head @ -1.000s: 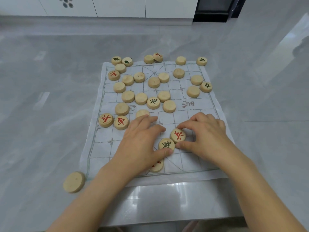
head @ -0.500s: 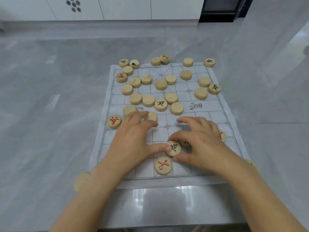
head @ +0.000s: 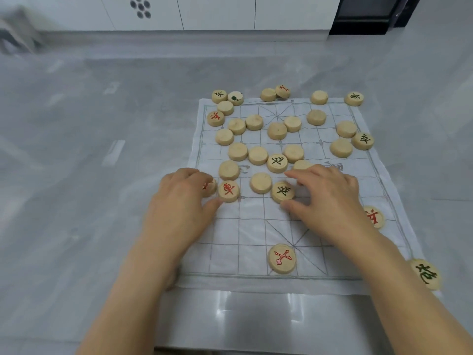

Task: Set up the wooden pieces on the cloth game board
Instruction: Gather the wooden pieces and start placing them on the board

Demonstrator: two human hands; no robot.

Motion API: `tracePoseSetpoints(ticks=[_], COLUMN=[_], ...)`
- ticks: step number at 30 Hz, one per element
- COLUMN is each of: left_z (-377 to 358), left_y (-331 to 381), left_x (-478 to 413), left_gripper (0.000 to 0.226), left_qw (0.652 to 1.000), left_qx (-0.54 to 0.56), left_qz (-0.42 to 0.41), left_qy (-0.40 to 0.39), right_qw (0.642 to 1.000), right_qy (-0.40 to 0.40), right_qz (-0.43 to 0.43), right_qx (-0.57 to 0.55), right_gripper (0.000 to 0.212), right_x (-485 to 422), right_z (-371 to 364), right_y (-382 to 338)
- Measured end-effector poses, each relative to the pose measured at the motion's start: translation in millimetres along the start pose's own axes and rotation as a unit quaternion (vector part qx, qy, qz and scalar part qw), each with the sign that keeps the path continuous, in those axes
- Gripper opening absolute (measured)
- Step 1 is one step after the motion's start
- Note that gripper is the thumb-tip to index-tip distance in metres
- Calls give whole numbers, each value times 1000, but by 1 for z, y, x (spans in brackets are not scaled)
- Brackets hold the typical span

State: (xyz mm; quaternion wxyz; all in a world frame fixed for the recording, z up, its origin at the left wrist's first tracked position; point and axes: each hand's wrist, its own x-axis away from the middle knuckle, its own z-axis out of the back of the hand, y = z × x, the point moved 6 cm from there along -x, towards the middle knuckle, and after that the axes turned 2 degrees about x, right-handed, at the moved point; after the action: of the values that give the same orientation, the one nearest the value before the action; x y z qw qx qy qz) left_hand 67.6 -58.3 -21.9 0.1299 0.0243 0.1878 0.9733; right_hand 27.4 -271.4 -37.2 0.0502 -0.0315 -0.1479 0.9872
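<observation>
Where the grey worktop runs toward its near edge lies a white cloth game board, flat and printed with a thin grid. Wooden discs, far half: a loose scatter of blank-faced pieces, several touching, with a few lettered ones among them and a row along or just past the far hem. Near half, sparse: one red-marked front piece alone near the front line; one red-marked side piece near the right hem, partly behind the right forearm; one dark-marked corner piece at the front right corner of the cloth. Left hand: at the left hem, mid-board, fingers curled over a half-hidden red piece; thumb tip touching the neighbouring red-lettered piece; whether anything is gripped cannot be told, since the knuckles cover the contact. Right hand: mid-board, palm down, thumb at the near rim and forefinger toward the far rim of a black-lettered piece, apparently pinching it as it sits on the cloth just beside a blank disc; remaining fingers loosely spread. Background: white cabinet fronts and a dark appliance at the back.
</observation>
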Motion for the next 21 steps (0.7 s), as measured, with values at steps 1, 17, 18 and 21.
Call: tracePoseSetpoints(ticks=[1,17,18,21], left_z=[1,4,4,3], left_y=[-4,-24,-25,-28], left_x=[0,-3,-3,-3], left_gripper=[41,59,60,60], left_qw=[1000,998,998,998], left_qx=[-3,12,14,9], left_qz=[13,39,38,38], left_qy=[-8,-47,-45,-50], right_qw=[1000,997,997,996], right_qy=[1,-11,-13,-22], right_qz=[-8,66,70,64], right_qx=[-4,27,39,57], right_gripper=[52,46,47,47], right_x=[0,-26,-28,-31], right_z=[3,-24,-28,-35], right_y=[2,-78,-84,-88])
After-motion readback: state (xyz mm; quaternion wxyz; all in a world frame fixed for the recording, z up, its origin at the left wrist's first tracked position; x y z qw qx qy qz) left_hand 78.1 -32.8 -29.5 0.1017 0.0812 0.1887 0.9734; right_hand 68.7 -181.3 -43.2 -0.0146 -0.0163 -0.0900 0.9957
